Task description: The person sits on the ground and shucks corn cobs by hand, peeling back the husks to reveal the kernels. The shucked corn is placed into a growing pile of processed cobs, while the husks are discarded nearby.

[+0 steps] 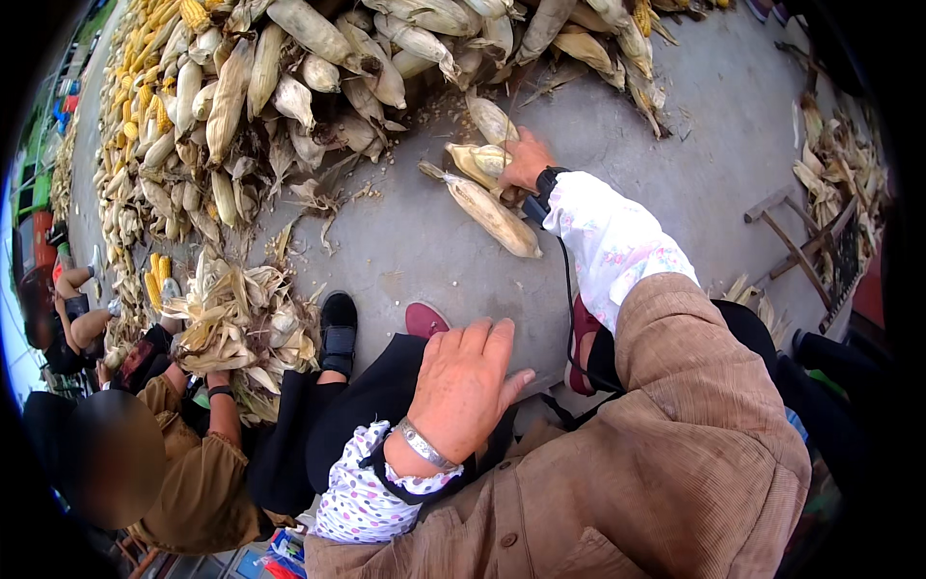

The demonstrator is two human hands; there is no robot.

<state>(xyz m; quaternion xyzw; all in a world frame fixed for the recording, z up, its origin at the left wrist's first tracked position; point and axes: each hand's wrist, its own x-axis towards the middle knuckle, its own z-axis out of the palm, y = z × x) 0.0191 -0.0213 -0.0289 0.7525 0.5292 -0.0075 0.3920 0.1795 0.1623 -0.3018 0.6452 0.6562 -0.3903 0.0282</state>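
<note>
On the concrete floor ahead, my right hand (pixel 527 161) touches the near ends of a few husk-covered corn ears. One pale ear (pixel 492 158) lies against its fingers, and another ear (pixel 492 118) is just beyond. Whether the fingers close around any of them is hidden. Closest to me, a longer husked-over ear (pixel 495 215) lies on the floor below that hand. My left hand (pixel 463 383) holds nothing; it is palm down over my lap, thumb spread from the fingers. A dark cord (pixel 568 289) hangs from near my right wrist.
A large heap of corn in husks (pixel 311 72) lies ahead, with bare yellow cobs (pixel 134 94) at left. A co-worker (pixel 195 478) sits to my left beside loose husks (pixel 231 318). At right stand a wooden frame (pixel 799 246) and more husks (pixel 832 159).
</note>
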